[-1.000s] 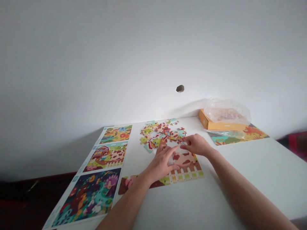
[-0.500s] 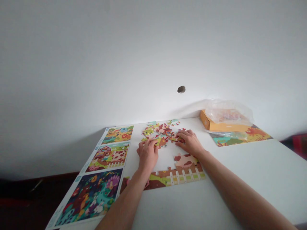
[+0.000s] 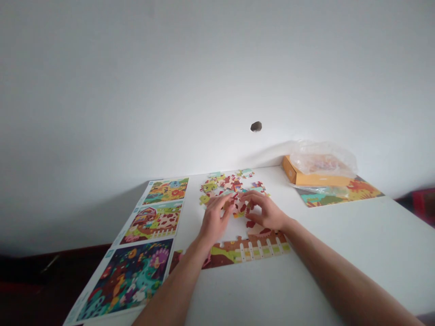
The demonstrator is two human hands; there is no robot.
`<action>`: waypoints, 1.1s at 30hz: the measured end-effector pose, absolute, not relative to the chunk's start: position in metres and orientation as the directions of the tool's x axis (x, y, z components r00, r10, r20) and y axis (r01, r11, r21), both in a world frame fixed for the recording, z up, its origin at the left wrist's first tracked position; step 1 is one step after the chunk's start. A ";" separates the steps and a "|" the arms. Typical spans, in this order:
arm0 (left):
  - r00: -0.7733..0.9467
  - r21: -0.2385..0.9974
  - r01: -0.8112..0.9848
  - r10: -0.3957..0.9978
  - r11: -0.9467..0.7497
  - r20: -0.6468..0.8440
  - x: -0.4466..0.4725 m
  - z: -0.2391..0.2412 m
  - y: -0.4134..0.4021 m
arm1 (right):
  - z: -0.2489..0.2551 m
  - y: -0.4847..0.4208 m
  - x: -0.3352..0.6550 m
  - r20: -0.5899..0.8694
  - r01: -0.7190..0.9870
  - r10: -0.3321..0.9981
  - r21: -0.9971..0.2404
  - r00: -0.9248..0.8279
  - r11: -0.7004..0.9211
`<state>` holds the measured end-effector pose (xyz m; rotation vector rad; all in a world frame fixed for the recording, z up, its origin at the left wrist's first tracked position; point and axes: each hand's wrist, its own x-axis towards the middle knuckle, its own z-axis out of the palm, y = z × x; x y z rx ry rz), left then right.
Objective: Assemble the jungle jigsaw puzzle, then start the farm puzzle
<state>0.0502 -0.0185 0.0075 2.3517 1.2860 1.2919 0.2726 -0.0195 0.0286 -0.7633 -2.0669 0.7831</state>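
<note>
On the white table [image 3: 340, 253], a partly joined puzzle strip [image 3: 248, 251] with a white fence lies in front of me. Behind it is a heap of loose coloured puzzle pieces [image 3: 231, 183]. My left hand [image 3: 215, 219] and my right hand [image 3: 265, 210] meet just in front of the heap, fingertips pinched together on a red-and-white puzzle piece [image 3: 240, 206] held between them over the strip's upper edge.
A picture sheet [image 3: 146, 240] with three puzzle images lies at the left, reaching the table's front edge. At the back right an orange box [image 3: 306, 177] holds a clear plastic bag [image 3: 322, 158], on another finished puzzle [image 3: 340, 192]. The wall stands close behind.
Both hands have drawn back from the heap and come together in the middle, now pinching a piece between them. Earlier they were apart, touching pieces in the heap.
</note>
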 end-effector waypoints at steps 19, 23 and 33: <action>0.229 0.745 0.445 0.868 -0.496 0.441 0.052 0.017 -0.028 | 0.015 -0.019 0.263 0.264 0.031 0.908 -0.957 -0.326 0.289; 0.278 0.654 0.532 0.841 -0.537 0.464 0.051 0.021 -0.029 | 0.017 -0.021 0.265 0.162 0.191 0.900 -0.947 -0.404 0.257; 0.417 0.600 0.605 0.850 -0.524 0.322 0.048 0.025 -0.032 | 0.019 -0.025 0.267 0.031 0.338 0.846 -0.909 -0.532 0.245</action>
